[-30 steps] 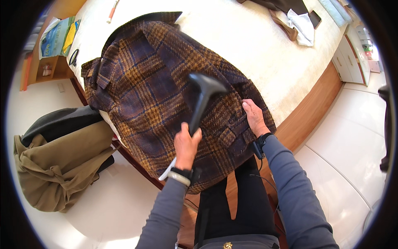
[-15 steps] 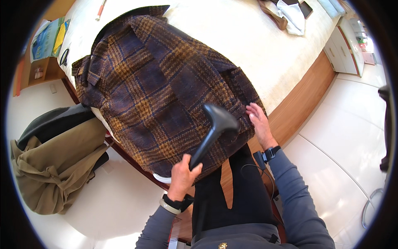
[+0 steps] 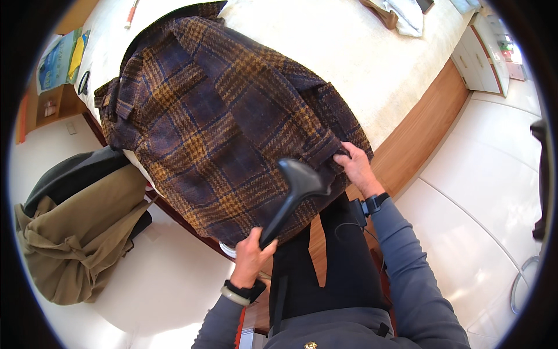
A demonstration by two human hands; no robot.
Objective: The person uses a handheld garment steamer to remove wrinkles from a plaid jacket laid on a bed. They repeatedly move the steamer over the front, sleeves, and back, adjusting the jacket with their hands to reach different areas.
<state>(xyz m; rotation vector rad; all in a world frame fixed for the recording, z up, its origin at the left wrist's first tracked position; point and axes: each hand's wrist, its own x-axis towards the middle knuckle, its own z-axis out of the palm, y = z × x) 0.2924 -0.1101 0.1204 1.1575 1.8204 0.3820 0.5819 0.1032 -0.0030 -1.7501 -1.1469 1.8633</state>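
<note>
A brown, blue and yellow plaid coat (image 3: 197,110) lies spread over the near edge of the bed. Around the handle of a black handheld garment steamer (image 3: 297,185) the fingers of my left hand (image 3: 250,257) are wrapped. The steamer's wide head is over the lower part of the coat; whether it touches the cloth I cannot tell. A bit of white ribbed hose (image 3: 227,250) shows beside that hand. At the coat's right lower edge, my right hand (image 3: 356,168) pinches the fabric between thumb and fingers.
The coat rests on a bed with a cream cover (image 3: 290,35) and wooden side (image 3: 427,119). An olive garment (image 3: 87,227) with a dark one hangs at the left. White clothing (image 3: 408,16) lies at the far right, and a white cabinet (image 3: 479,58) stands beyond.
My right hand has closed on the coat's edge, having had its fingers extended there before. The steamer head has shifted slightly left and nearer to me.
</note>
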